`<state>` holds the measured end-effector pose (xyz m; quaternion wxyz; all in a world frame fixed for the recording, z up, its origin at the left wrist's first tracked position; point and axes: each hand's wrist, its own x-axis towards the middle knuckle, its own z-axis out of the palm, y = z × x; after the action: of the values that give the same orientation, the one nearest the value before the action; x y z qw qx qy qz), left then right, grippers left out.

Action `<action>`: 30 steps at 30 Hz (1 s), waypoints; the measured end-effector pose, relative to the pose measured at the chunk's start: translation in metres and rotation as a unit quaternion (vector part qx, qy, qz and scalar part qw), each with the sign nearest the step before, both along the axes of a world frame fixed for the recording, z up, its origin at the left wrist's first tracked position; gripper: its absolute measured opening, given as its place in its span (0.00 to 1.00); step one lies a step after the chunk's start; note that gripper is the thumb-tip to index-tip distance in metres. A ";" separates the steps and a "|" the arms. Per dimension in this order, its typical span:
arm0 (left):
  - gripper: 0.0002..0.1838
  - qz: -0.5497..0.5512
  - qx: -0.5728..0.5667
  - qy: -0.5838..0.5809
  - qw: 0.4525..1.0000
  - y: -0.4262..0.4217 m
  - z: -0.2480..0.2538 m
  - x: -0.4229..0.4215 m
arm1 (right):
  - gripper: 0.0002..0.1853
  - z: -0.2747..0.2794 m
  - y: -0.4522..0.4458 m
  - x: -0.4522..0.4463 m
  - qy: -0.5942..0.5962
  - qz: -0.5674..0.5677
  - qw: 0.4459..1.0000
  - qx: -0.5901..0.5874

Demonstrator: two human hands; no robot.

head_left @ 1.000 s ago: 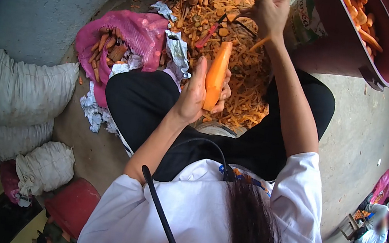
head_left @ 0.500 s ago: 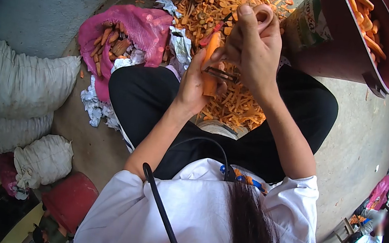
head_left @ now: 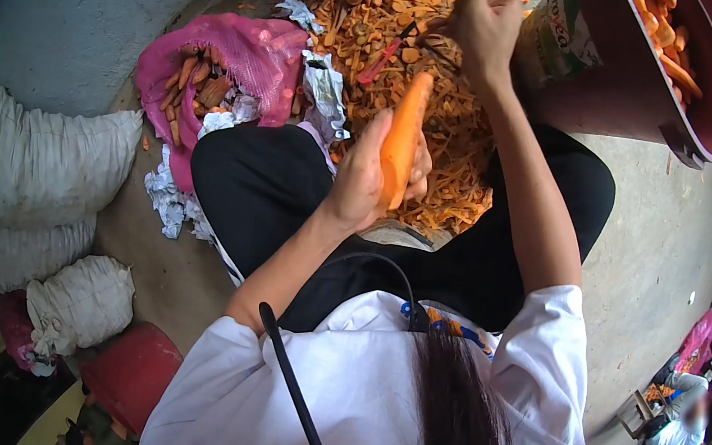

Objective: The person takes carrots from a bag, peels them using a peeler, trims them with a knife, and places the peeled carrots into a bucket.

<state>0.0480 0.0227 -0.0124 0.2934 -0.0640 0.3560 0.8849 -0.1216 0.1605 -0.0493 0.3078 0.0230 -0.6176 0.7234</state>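
A peeled orange carrot [head_left: 401,142] is gripped in my left hand [head_left: 364,176], its narrow end pointing up and away from me. My right hand [head_left: 484,33] is raised beyond the carrot's tip, apart from it, with fingers closed round a peeler [head_left: 438,45] that is dark and partly blurred. Beneath both hands lies a heap of carrot peelings [head_left: 456,159] mixed with carrot ends. A knife with a red handle [head_left: 376,69] rests on the heap, its dark blade pointing away.
A pink mesh sack [head_left: 256,58] of unpeeled carrots lies open at the left, near crumpled paper [head_left: 324,91]. At the right stands a dark red tub [head_left: 609,103] holding peeled carrots [head_left: 672,48]. White sacks [head_left: 43,151] line the left wall. Another person [head_left: 676,440] sits far right.
My right hand has moved up and away with the peeler, off the carrot. My left hand still grips the carrot, now more fully exposed and slightly tilted.
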 end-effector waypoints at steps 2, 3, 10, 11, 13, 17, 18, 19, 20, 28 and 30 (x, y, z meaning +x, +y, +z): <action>0.29 0.015 0.009 -0.013 1.000 -0.008 -0.005 -0.006 | 0.08 -0.003 0.012 -0.011 -0.006 -0.023 1.000 -0.014; 0.30 0.025 0.015 -0.024 0.999 -0.010 -0.009 -0.006 | 0.08 0.050 0.006 0.028 -0.116 0.097 0.976 -0.155; 0.22 0.112 -0.047 -0.027 0.992 -0.004 -0.003 -0.009 | 0.13 0.097 -0.035 0.104 -0.164 0.255 0.932 -0.200; 0.22 0.097 -0.058 -0.010 0.994 -0.005 -0.005 -0.007 | 0.13 0.077 -0.037 0.101 -0.119 0.231 0.954 -0.147; 0.22 0.069 -0.079 0.023 0.994 -0.004 0.005 -0.002 | 0.13 0.087 -0.035 0.100 -0.168 0.241 0.931 -0.218; 0.23 0.040 -0.027 0.002 0.999 -0.011 -0.011 -0.001 | 0.08 0.041 -0.008 0.028 -0.073 0.047 0.996 -0.021; 0.24 0.023 -0.044 0.022 0.999 -0.008 -0.006 0.002 | 0.07 0.019 0.003 0.005 -0.056 -0.012 0.998 -0.001; 0.25 0.006 -0.059 0.044 0.997 -0.006 -0.002 0.002 | 0.07 0.022 0.014 0.000 -0.102 -0.022 0.994 0.032; 0.26 0.020 -0.077 0.042 0.996 -0.005 -0.002 0.000 | 0.07 0.020 0.019 0.001 -0.130 -0.008 0.991 -0.022; 0.14 0.046 -0.308 0.164 0.936 -0.007 -0.013 -0.003 | 0.06 0.093 -0.024 0.070 -0.125 0.189 0.966 -0.127; 0.14 0.035 -0.367 0.227 0.902 -0.008 -0.017 -0.001 | 0.07 0.061 -0.033 0.071 -0.069 0.202 0.975 -0.060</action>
<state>0.0470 0.0145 -0.0291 0.1294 0.0231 0.7097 0.6922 -0.0506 0.1273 0.0115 0.1127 0.0784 -0.5754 0.8063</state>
